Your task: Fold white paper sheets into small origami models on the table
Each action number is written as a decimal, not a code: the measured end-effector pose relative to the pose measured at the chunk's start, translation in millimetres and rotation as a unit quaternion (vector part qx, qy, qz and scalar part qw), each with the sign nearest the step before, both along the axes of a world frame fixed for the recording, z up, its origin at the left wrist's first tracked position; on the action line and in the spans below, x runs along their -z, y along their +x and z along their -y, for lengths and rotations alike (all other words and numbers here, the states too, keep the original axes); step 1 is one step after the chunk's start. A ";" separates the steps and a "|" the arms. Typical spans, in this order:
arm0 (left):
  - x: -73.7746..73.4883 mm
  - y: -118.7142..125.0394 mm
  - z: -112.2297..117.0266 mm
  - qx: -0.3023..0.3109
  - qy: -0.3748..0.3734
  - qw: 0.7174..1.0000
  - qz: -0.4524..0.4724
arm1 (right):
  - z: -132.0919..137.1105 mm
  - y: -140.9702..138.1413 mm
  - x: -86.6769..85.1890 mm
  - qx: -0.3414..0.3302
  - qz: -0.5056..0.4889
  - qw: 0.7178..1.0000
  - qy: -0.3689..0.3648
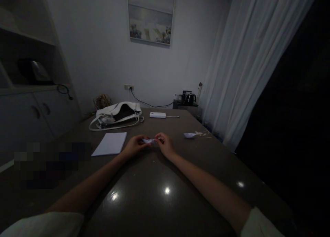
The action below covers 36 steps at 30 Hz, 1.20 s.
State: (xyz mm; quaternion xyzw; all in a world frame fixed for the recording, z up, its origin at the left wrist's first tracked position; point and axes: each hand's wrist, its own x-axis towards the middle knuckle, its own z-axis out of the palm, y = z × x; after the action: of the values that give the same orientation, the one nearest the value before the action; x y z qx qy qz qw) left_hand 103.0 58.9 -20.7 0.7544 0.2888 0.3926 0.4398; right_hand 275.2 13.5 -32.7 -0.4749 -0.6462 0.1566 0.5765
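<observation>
A small folded piece of white paper (150, 141) lies between both hands on the dark table (154, 195). My left hand (134, 146) pinches its left end with curled fingers. My right hand (165, 144) pinches its right end. Both forearms stretch forward over the tabletop. Left of my left hand sits a stack of white paper sheets (110, 143), apart from the hand. To the right of my right hand rests a small folded white paper shape (190, 135).
A white handbag (117, 115) lies open at the table's far side, with a white power bank (157, 115) and its cable beside it. Small scraps (205, 133) lie near the right edge. Cupboards stand at left, a curtain at right, a kettle (188, 97) on a low stand behind.
</observation>
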 end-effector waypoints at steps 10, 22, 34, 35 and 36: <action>5.7 -3.5 -8.0 -0.042 -0.006 0.999 -0.011 | -6.4 2.9 3.8 -0.025 -0.066 0.997 -0.022; 1.5 -4.5 -3.2 -0.026 -0.006 0.999 -0.019 | -8.6 3.9 8.1 -0.119 -0.038 0.986 -0.115; -6.6 -4.2 3.3 -0.025 0.000 0.998 -0.063 | -5.1 5.4 3.8 -0.077 0.008 0.995 -0.067; -6.2 -4.1 3.0 -0.026 -0.002 0.998 -0.062 | -5.1 5.4 3.8 -0.076 0.013 0.995 -0.065; -5.6 -4.0 2.7 -0.027 -0.004 0.998 -0.061 | -5.0 5.4 3.8 -0.076 0.016 0.995 -0.064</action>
State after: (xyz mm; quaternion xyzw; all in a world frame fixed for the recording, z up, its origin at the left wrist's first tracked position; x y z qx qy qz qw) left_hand 99.0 56.2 -15.1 0.7670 0.3365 0.3564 0.4141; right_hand 280.6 18.5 -36.6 -0.4625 -0.6784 0.2331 0.5210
